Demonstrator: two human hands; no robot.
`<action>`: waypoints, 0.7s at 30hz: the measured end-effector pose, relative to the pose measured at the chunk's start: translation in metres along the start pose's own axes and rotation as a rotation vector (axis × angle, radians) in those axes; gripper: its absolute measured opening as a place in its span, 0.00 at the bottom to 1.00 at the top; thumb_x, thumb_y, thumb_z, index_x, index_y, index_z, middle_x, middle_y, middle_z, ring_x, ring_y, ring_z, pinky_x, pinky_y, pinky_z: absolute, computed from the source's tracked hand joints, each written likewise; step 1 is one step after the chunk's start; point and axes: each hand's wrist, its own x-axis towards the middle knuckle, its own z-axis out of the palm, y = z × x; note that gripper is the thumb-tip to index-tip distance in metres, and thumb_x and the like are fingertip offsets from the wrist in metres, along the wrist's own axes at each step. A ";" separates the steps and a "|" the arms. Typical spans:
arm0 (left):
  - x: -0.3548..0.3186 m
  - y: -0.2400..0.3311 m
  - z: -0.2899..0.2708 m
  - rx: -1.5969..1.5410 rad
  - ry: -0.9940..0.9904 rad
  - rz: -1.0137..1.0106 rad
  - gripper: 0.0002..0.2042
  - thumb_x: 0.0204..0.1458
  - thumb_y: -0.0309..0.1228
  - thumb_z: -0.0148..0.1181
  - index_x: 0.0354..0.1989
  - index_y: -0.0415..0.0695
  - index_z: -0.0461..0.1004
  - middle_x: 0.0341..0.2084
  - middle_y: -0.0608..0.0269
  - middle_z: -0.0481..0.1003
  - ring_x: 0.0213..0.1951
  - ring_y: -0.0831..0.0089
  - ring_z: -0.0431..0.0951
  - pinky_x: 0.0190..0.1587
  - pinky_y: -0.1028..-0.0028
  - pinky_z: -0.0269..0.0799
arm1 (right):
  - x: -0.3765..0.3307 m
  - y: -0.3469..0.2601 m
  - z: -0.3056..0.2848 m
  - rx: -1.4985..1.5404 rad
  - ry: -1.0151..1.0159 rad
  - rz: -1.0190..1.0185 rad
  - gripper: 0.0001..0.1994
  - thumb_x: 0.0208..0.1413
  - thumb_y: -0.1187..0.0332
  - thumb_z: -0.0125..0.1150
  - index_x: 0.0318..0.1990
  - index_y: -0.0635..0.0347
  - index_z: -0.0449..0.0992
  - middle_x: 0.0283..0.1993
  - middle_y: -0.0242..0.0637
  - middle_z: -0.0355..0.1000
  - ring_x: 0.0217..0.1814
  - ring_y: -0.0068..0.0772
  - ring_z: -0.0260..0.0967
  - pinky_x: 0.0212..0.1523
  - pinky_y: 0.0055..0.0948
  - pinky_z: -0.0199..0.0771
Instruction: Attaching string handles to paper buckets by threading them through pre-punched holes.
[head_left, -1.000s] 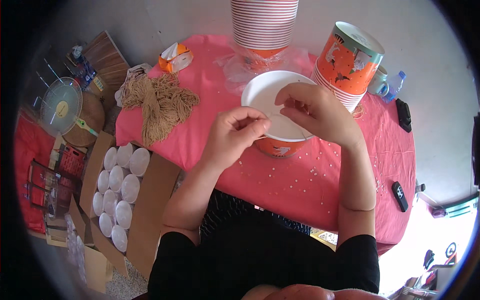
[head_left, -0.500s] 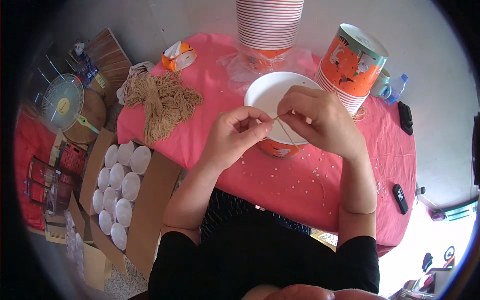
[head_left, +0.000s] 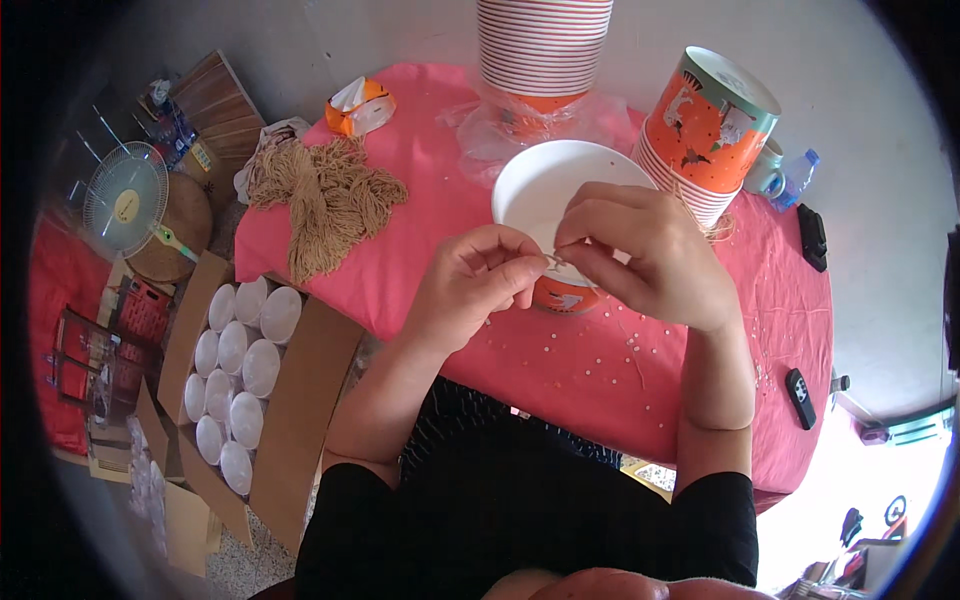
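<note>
My left hand [head_left: 480,285] is closed in a pinch on one part of a thin tan string [head_left: 559,263]. Close beside it, my right hand [head_left: 650,255] pinches the same string between thumb and fingers, leaving only a short piece visible. Both hands are above the near rim of a paper bucket [head_left: 525,185], white inside and orange with printed animals outside. My right hand hides part of its opening. A large bundle of tan string [head_left: 330,205] lies on the table to the left.
A pink cloth [head_left: 500,350] covers the table, scattered with small white beads. Behind stand a tall stack of paper buckets [head_left: 545,50] and an upturned orange stack [head_left: 705,130]. A remote [head_left: 800,398] lies at right. A carton [head_left: 305,430] of clear cups sits at lower left.
My fingertips have come closer together, and the string stretched between them now shows shorter. The loose tail that hung below is mostly out of sight. Both hands have dipped slightly.
</note>
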 end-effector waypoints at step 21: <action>-0.004 -0.019 0.001 -0.181 0.017 -0.017 0.05 0.59 0.26 0.57 0.40 0.40 0.74 0.22 0.70 0.71 0.20 0.88 0.63 0.21 0.86 0.52 | 0.003 0.003 0.012 -0.047 0.013 -0.009 0.06 0.44 0.79 0.65 0.29 0.62 0.74 0.28 0.34 0.71 0.25 0.32 0.70 0.21 0.29 0.70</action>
